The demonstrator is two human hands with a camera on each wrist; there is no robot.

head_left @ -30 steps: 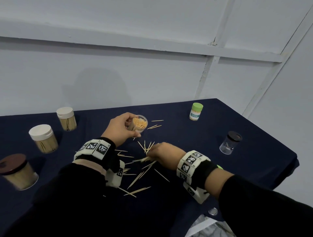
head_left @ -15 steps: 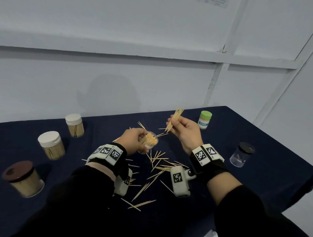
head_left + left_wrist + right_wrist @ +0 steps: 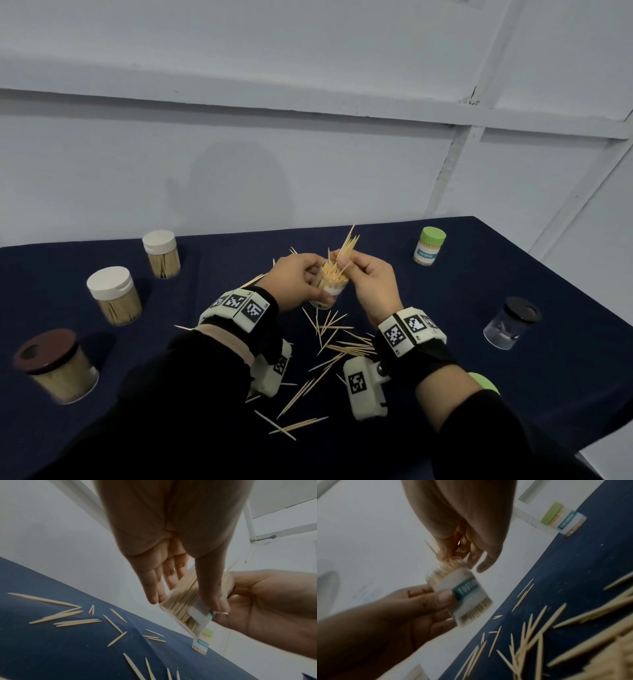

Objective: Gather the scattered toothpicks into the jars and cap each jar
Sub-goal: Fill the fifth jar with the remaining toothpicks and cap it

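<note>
My left hand [image 3: 301,281] grips a small lidless jar [image 3: 330,289] packed with toothpicks, lifted off the dark blue tablecloth [image 3: 513,394]. My right hand [image 3: 347,265] pinches a bundle of toothpicks [image 3: 348,245] whose lower ends stand in the jar's mouth. In the right wrist view the labelled jar [image 3: 462,592] is tilted under my right fingers [image 3: 481,557]. The left wrist view has my thumb and fingers round the jar [image 3: 183,609]. Several loose toothpicks [image 3: 342,346] lie scattered below my hands.
Capped jars stand around: two with white caps [image 3: 161,253] [image 3: 114,294], a brown-lidded one [image 3: 54,366] at the left, a green-capped one [image 3: 428,250] at the back right, a clear black-lidded one [image 3: 512,322] at the right. A green lid [image 3: 484,382] peeks from behind my right forearm.
My right hand rose from the cloth with a bundle of toothpicks and brought it to the jar's mouth. My left hand lifted the jar toward it.
</note>
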